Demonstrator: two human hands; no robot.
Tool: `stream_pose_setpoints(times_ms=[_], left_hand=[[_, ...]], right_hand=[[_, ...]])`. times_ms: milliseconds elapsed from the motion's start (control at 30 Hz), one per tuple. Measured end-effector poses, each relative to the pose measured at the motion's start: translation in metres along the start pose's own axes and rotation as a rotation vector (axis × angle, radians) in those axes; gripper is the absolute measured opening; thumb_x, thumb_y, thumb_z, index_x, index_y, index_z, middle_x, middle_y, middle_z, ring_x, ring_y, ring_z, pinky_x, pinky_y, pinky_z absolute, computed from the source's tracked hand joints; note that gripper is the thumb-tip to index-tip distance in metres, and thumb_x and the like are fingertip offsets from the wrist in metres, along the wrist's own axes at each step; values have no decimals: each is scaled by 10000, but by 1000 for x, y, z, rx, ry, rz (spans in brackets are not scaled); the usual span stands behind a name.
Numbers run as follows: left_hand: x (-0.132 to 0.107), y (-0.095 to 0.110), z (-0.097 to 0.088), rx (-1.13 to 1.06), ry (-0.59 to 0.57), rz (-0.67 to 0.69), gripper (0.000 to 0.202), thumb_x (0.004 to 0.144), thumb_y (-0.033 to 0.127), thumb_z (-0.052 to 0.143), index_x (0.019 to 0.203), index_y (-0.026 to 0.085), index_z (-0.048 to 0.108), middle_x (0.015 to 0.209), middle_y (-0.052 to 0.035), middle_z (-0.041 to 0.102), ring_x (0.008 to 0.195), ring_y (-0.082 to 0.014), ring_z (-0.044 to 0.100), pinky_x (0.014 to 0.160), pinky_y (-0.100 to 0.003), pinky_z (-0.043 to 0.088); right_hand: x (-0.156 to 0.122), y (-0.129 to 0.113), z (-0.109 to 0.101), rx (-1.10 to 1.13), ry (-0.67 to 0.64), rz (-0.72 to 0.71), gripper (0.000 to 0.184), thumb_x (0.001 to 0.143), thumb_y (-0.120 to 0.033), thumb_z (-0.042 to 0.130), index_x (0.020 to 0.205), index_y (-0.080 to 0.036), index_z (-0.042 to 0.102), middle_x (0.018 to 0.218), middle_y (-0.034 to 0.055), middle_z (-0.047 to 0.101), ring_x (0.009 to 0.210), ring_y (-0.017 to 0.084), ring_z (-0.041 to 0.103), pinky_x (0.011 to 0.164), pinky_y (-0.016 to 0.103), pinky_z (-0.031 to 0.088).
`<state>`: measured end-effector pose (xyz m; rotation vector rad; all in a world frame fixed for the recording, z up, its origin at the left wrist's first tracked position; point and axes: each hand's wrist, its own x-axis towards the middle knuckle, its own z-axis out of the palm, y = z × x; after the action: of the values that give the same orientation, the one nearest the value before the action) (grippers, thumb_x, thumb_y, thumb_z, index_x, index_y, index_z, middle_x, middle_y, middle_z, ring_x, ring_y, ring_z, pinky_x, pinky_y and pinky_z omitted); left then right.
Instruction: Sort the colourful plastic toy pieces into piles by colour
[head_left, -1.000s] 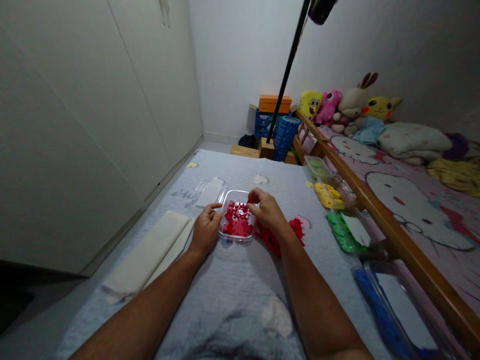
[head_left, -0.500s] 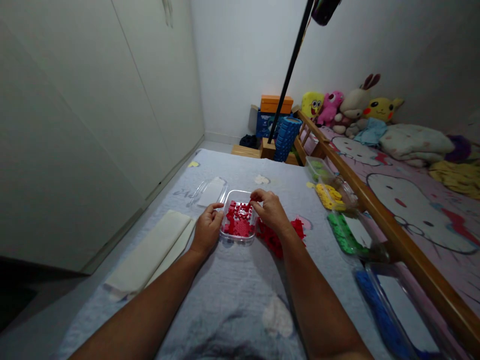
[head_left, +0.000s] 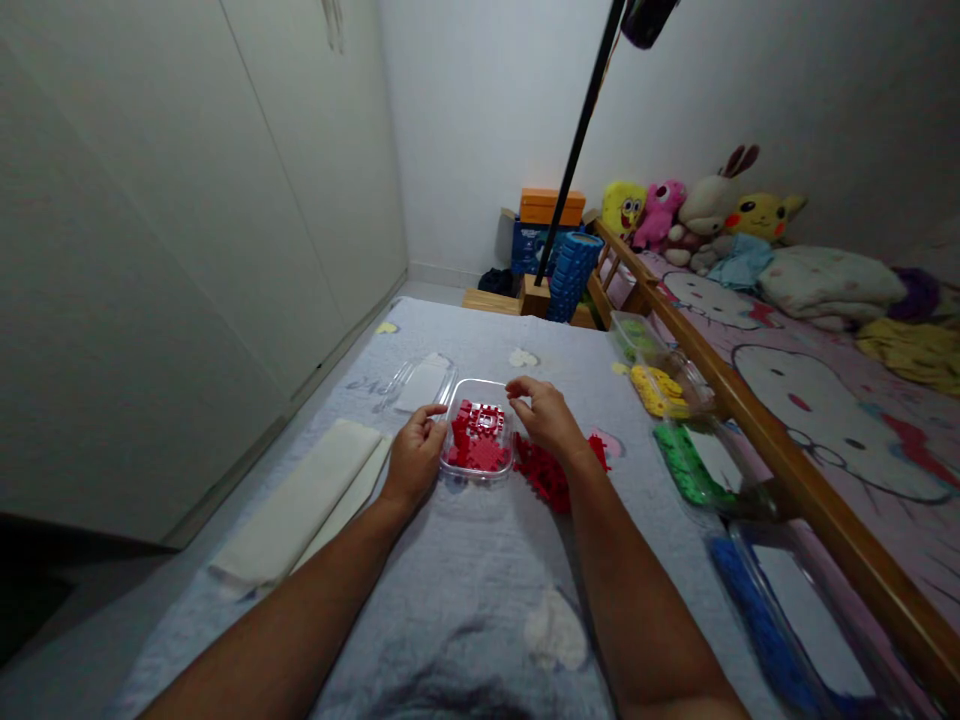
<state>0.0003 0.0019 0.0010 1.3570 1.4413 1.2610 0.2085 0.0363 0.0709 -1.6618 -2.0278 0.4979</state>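
Observation:
A clear plastic box partly filled with red bricks sits on the grey-blue blanket. My left hand grips the box's left wall, thumb on the rim. Over the box's right side, my right hand hovers with fingers loosely spread and nothing seen in them. A loose pile of red bricks lies on the blanket under and beside my right wrist.
The box's clear lid lies at the back left. A folded white cloth is on the left. Boxes of yellow, green and blue bricks line the wooden bed rail. Plush toys sit beyond.
My right hand has drawn back slightly from over the red bricks in the box toward its right rim, with fingers opened. The left hand stays on the box.

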Motion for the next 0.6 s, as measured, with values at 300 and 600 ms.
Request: stream_pose_setpoints(times_ms=[300,600], left_hand=[[0,-1,0,0,-4,3,379,867,426,530,1122,162,627,580,79,402,527,-113,372,524,-219,311],[0,-1,0,-5,-6,-5,374,865,420,530,1119,163,627,577,83,389,524,-112,363,524,-219,305]], right_hand=[[-1,15,-11,-327,-293,105,141,821,-225,639,930,-216,728,1000,48,763,932,197,658,762,286,396],[-1,13,-1,-313,-456,117,143,775,-276,676,876,-195,736,946,75,755,837,196,649,668,264,379]])
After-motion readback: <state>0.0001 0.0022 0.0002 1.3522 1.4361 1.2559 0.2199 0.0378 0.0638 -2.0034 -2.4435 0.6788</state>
